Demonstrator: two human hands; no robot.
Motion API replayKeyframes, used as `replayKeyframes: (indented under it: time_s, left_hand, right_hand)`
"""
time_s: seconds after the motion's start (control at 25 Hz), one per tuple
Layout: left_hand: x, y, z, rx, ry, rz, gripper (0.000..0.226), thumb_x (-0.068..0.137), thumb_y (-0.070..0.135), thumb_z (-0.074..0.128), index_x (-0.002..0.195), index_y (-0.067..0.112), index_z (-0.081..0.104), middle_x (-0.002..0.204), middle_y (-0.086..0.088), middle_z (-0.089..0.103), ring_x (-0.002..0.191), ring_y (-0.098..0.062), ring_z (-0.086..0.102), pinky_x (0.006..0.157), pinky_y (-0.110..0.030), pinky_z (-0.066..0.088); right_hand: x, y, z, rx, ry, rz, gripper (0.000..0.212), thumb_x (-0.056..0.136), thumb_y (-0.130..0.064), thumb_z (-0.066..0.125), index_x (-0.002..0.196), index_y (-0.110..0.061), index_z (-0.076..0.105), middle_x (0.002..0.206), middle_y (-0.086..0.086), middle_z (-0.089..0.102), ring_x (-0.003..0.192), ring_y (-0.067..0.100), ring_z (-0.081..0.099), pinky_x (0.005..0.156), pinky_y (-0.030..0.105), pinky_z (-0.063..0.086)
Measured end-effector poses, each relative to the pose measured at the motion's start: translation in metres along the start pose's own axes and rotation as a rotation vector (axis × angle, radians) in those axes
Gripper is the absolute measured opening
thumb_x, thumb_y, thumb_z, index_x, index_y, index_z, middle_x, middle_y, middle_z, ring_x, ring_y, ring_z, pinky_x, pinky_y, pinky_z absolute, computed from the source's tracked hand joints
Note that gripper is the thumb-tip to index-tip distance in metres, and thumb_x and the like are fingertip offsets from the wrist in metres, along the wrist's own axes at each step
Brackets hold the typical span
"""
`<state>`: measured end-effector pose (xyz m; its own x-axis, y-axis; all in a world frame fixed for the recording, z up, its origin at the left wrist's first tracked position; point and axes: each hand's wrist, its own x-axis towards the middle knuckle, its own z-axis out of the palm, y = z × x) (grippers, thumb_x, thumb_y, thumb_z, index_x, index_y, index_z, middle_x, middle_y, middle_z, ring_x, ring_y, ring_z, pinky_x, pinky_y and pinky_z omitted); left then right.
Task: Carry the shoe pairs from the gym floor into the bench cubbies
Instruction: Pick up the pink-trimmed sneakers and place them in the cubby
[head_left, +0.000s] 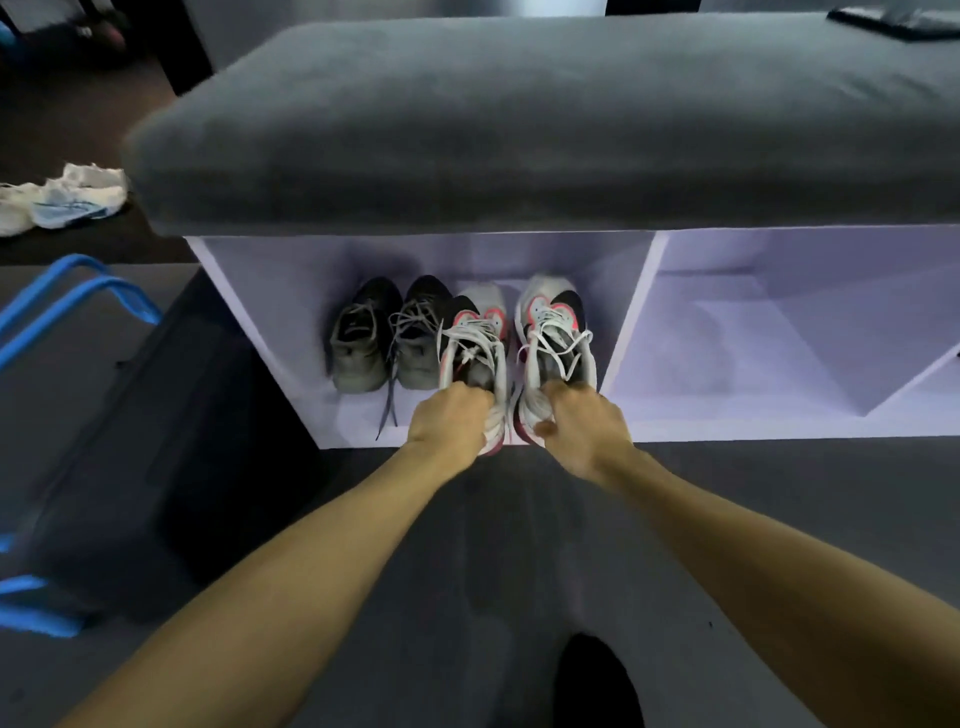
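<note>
Two white shoes held at the left cubby's mouth, mid-frame.
Left hand (451, 418) grips the left white shoe (475, 343) by the heel, right hand (584, 426) the right white shoe (553, 338) (fingertips hidden inside); grey pair (389, 338) alongside; white pair (57, 200) cut off upper left.

Two shoe pairs sit side by side in the left cubby (249, 291) of the bench (519, 130) — one pair (387, 338) left, the other (519, 338) right; a third pair (57, 200) lies on the floor, left of it.
</note>
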<state>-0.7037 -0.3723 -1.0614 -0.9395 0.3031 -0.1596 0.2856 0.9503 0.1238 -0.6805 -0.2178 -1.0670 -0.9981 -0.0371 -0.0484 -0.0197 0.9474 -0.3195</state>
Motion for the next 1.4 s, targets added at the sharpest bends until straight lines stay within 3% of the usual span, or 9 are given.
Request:
replayKeyframes:
  time_s: [0.44,0.76,1.04,1.28,1.4]
  left_hand:
    - [0.179,-0.022,0.069,0.105,-0.016,0.012,0.028,0.094,0.008,0.052,0.119,0.013,0.060,0.117,-0.014,0.061,0.108,-0.033,0.061,0.080,-0.039,0.050]
    - [0.232,-0.024,0.068,0.083,0.022,0.028,0.036,0.095,0.007,0.048,0.130,0.015,0.050,0.125,-0.014,0.059,0.115,-0.034,0.057,0.086,-0.041,0.048]
    - [0.197,-0.034,0.060,0.008,0.036,0.061,0.070,0.074,0.039,0.075,0.131,0.023,0.037,0.131,-0.004,0.048,0.119,-0.027,0.049,0.085,-0.043,0.052]
    - [0.101,-0.016,-0.012,0.037,0.123,0.074,0.055,0.075,0.045,0.069,0.123,0.030,0.048,0.117,0.000,0.057,0.105,-0.026,0.059,0.070,-0.031,0.047]
    - [0.048,0.001,-0.058,0.077,0.169,0.089,0.049,0.072,0.050,0.070,0.113,0.030,0.053,0.112,0.002,0.059,0.100,-0.026,0.060,0.070,-0.032,0.046]
  right_hand:
    - [0.172,0.048,0.076,-0.174,-0.057,-0.020,0.033,0.089,-0.018,0.057,0.119,-0.006,0.051,0.116,0.017,0.060,0.109,0.036,0.057,0.085,0.039,0.049]
    - [0.231,0.078,0.101,-0.225,0.083,-0.014,0.022,0.094,-0.008,0.047,0.116,-0.006,0.051,0.112,0.015,0.062,0.102,0.034,0.062,0.079,0.040,0.054]
    - [0.193,0.066,0.062,-0.177,0.101,-0.074,0.044,0.090,-0.037,0.055,0.127,-0.016,0.046,0.131,0.007,0.050,0.124,0.028,0.042,0.097,0.039,0.043]
    - [0.105,0.023,-0.008,-0.135,0.095,-0.138,0.036,0.085,-0.037,0.057,0.118,-0.023,0.051,0.127,0.000,0.055,0.120,0.026,0.046,0.097,0.038,0.038]
    - [0.058,-0.001,-0.047,-0.107,0.089,-0.194,0.037,0.083,-0.043,0.057,0.114,-0.025,0.053,0.125,0.000,0.055,0.117,0.027,0.049,0.093,0.039,0.041]
